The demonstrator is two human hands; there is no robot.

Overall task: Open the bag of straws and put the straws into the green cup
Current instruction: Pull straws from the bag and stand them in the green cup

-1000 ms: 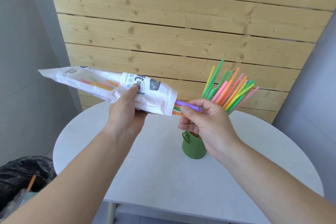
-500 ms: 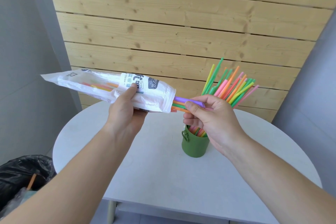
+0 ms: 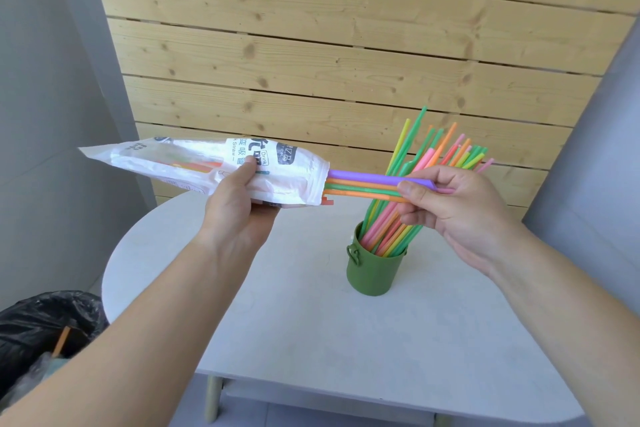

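Straws of thin coloured plastic are split between two places. A large bunch (image 3: pixel 433 163) already stands fanned out in the small green cup with a loop handle (image 3: pixel 375 270), right of centre on the round white table (image 3: pixel 311 340). The rest sit in the white printed plastic bag (image 3: pixel 207 166), held level at middle left of the frame with its open mouth pointing right.

The left hand (image 3: pixel 239 204) is closed around the bag's middle, thumb on top. The right hand (image 3: pixel 450 198) pinches a small cluster of purple, orange and green straws (image 3: pixel 363 185) partly drawn out of the bag's mouth, just above the cup.

By my reading, the opening step is done and most of the straws appear to be transferred. What remains is to pull this cluster free, drop it into the cup, and fetch the few colours visible through the bag's clear panel. A black-lined bin (image 3: pixel 45 326) sits at lower left.
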